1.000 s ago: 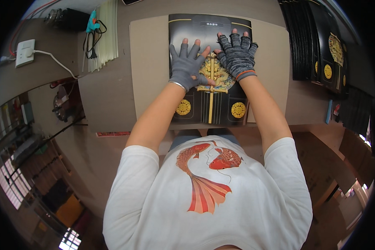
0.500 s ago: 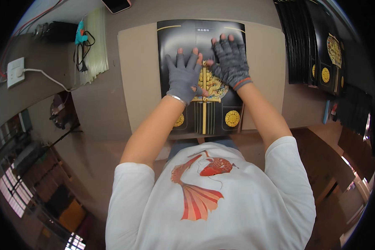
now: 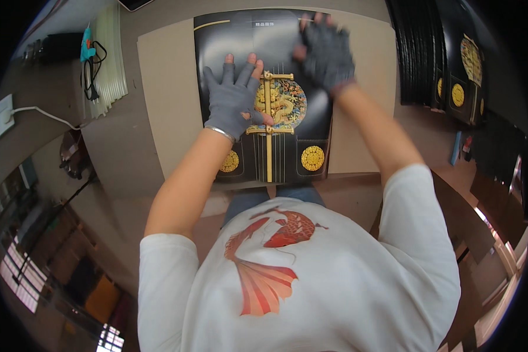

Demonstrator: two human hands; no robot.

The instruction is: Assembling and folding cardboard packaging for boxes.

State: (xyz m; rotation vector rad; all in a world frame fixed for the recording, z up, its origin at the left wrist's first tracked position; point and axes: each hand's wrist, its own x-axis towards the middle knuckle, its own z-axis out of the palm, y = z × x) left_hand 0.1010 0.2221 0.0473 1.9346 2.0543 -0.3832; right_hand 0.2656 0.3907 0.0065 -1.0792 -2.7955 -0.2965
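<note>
A glossy black printed piece, looking like a flat gift bag or folder [image 3: 246, 44], lies on a tan cardboard sheet [image 3: 164, 88]. Gold bars and a round dragon picture [image 3: 290, 105] decorate its middle, with gold medallions near the lower corners. My left hand [image 3: 232, 100], in a grey fingerless glove, rests flat on its left half, fingers spread and the thumb by the central gold bar. Over the upper right edge is my right hand [image 3: 328, 56] in a darker fingerless glove, slightly blurred, its thumb apart from the fingers and nothing visible in it.
More black-and-gold pieces [image 3: 419, 58] are stacked at the far right. On the left lie a teal glue gun [image 3: 87, 47] with a black cord and a bundle of pale translucent sticks [image 3: 108, 64]. A white power socket [image 3: 3, 117] has a white cable plugged in.
My right hand has moved up and outward to the upper right edge of the black piece. The left hand stays flat on it. The whole view has shifted.
</note>
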